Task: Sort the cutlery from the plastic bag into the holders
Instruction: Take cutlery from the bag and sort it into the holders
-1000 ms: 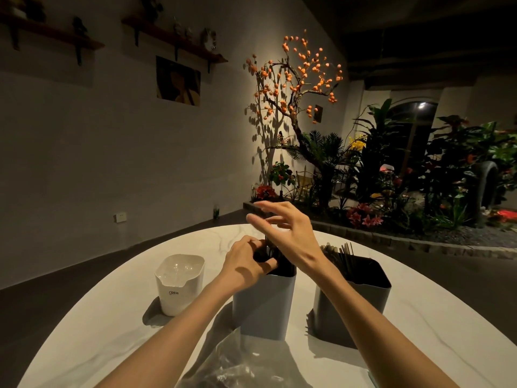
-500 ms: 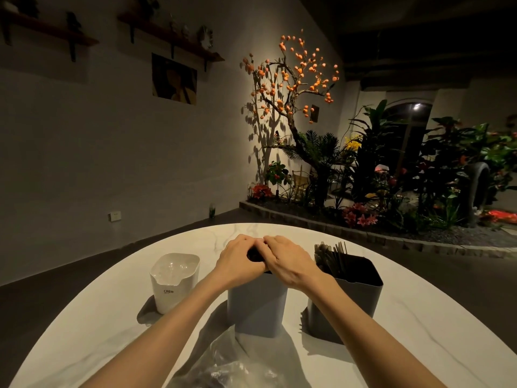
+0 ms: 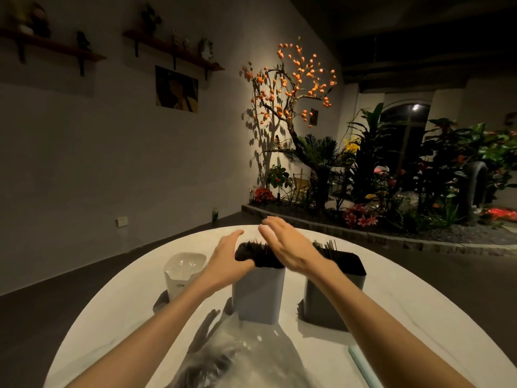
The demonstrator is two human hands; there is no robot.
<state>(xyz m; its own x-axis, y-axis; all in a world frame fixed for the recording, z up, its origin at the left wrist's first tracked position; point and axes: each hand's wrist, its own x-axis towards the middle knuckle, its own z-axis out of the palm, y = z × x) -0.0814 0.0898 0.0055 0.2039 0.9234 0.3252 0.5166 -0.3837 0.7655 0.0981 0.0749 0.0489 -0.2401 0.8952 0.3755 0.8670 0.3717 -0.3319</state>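
Dim room with a lit planting bed frames a white table (image 3: 405, 309), where a clear plastic bag (image 3: 237, 359) lies near three holders. Left hand (image 3: 226, 259) and right hand (image 3: 285, 245), fingers straight and apart, flank black cutlery (image 3: 256, 253) standing in the middle holder (image 3: 258, 292).

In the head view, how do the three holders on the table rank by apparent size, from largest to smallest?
1. Dark grey holder and light grey holder: they look alike, so I do not rank them; arms cover part of each.
2. White holder: clearly the smallest, though it stands slightly farther from the camera.
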